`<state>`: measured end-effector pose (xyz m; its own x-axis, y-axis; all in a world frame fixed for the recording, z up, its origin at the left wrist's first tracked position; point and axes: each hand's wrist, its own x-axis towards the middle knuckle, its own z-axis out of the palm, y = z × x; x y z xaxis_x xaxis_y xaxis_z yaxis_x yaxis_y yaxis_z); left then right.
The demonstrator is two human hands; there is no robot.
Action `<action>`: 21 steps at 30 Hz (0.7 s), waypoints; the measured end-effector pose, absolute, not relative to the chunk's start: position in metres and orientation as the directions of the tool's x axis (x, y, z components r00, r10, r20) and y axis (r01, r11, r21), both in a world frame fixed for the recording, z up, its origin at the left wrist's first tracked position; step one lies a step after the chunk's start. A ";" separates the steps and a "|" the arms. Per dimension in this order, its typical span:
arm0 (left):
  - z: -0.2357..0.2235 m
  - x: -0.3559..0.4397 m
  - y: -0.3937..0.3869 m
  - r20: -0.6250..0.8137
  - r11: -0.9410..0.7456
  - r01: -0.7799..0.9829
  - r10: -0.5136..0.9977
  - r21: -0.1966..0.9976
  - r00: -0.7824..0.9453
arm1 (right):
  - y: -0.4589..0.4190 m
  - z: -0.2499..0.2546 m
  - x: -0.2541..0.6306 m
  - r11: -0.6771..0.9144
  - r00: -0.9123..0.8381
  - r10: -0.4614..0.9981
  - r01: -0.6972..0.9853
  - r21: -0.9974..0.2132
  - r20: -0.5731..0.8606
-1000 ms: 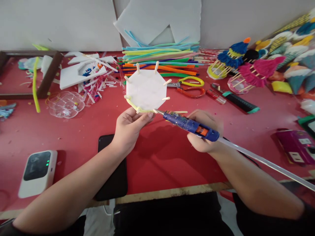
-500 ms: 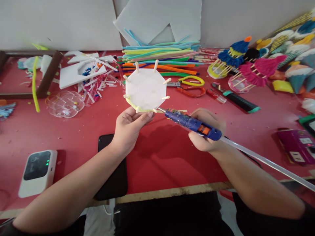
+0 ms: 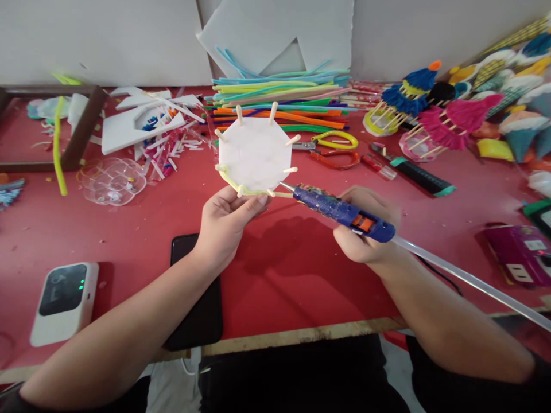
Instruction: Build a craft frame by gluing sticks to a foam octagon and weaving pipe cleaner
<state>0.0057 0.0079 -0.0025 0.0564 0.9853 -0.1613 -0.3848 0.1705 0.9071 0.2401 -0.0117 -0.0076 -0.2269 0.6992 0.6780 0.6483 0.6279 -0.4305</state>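
Observation:
My left hand (image 3: 230,221) pinches the lower edge of a white octagonal foam board (image 3: 256,154), holding it up over the table. Short wooden sticks stand out around its rim. A pale yellow pipe cleaner (image 3: 231,182) runs along the lower left edge, and its loose end trails right behind the glue gun. My right hand (image 3: 365,223) is wrapped round a blue hot glue gun (image 3: 329,205), with a long clear glue stick (image 3: 469,282) out of its back. The metal nozzle points at the board's lower right edge; whether it touches is hard to tell.
Pipe cleaners (image 3: 279,92) lie in a pile at the back, with pliers (image 3: 336,150) and a utility knife (image 3: 424,176) to the right. Small blue and pink carousel-like models (image 3: 451,123) stand beyond. A black phone (image 3: 196,310) and a white device (image 3: 64,304) lie near the front edge.
The glue gun has slid slightly right and up along the board's lower right edge. My left hand and the board have stayed almost in place.

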 end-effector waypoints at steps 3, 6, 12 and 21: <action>-0.002 0.005 0.008 -0.161 0.173 -0.388 0.985 0.905 0.062 | -0.012 -0.009 0.239 0.614 -0.197 0.712 0.641 -0.461 0.674; -0.002 0.005 0.008 -0.169 0.176 -0.374 0.984 0.910 0.051 | -0.013 -0.010 0.239 0.597 -0.176 0.727 0.639 -0.485 0.664; -0.005 0.005 0.008 -0.166 0.169 -0.367 0.985 0.915 0.040 | -0.013 -0.007 0.239 0.576 -0.137 0.731 0.648 -0.498 0.668; -0.005 0.005 0.009 -0.154 0.160 -0.372 0.987 0.914 0.045 | -0.013 -0.007 0.240 0.582 -0.127 0.725 0.639 -0.502 0.677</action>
<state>0.0053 0.0086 -0.0049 0.0448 0.9870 -0.1544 -0.3721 0.1599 0.9143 0.2395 -0.0125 -0.0066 -0.1273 0.7246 0.6773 0.6394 0.5820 -0.5024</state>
